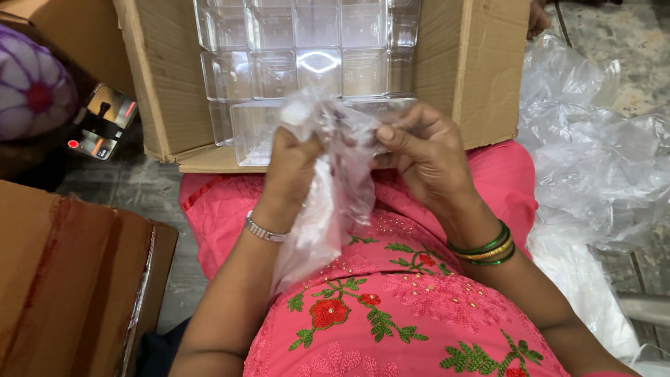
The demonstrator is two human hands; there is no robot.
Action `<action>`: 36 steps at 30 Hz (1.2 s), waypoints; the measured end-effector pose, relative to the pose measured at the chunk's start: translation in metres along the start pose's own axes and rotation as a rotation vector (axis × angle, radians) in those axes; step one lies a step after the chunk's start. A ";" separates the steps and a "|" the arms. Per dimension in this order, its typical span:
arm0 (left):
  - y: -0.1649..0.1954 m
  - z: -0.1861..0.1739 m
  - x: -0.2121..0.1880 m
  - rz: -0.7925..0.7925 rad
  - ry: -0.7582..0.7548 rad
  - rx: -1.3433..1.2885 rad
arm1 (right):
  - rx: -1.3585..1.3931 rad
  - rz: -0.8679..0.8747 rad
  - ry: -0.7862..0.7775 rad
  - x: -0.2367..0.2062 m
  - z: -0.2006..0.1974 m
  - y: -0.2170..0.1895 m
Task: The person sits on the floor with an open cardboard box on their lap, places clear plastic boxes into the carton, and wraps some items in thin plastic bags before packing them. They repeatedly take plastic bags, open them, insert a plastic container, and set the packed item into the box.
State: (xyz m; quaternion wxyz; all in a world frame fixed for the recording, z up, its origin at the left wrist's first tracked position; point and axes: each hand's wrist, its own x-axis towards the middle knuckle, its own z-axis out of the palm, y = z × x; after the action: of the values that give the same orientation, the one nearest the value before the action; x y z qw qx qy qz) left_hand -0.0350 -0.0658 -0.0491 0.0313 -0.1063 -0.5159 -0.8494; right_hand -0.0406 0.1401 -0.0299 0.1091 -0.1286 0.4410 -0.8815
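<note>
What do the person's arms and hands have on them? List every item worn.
Both forearms are bare, with no sleeves showing. The left hand has a thin silver metal bracelet at the wrist. The right hand has a stack of thin bangles at the wrist: green ones with a gold one between. No rings or gloves are visible.

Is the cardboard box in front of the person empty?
No, the cardboard box holds rows of clear plastic containers, stacked side by side.
</note>
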 end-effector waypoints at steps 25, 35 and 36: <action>0.019 0.014 -0.009 0.089 0.161 0.146 | -0.493 -0.384 0.173 -0.021 -0.019 0.000; 0.017 0.013 -0.021 0.235 0.070 0.162 | -0.558 -0.380 0.160 -0.020 -0.020 -0.007; 0.017 0.014 -0.020 0.245 0.081 0.164 | -0.504 -0.368 0.150 -0.022 -0.019 -0.008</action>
State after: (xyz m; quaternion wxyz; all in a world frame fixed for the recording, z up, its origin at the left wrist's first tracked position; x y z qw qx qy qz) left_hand -0.0104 -0.0625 -0.0322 0.1641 -0.1315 -0.5651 -0.7978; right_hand -0.0268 0.1655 -0.0371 -0.1201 -0.1637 0.6218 -0.7564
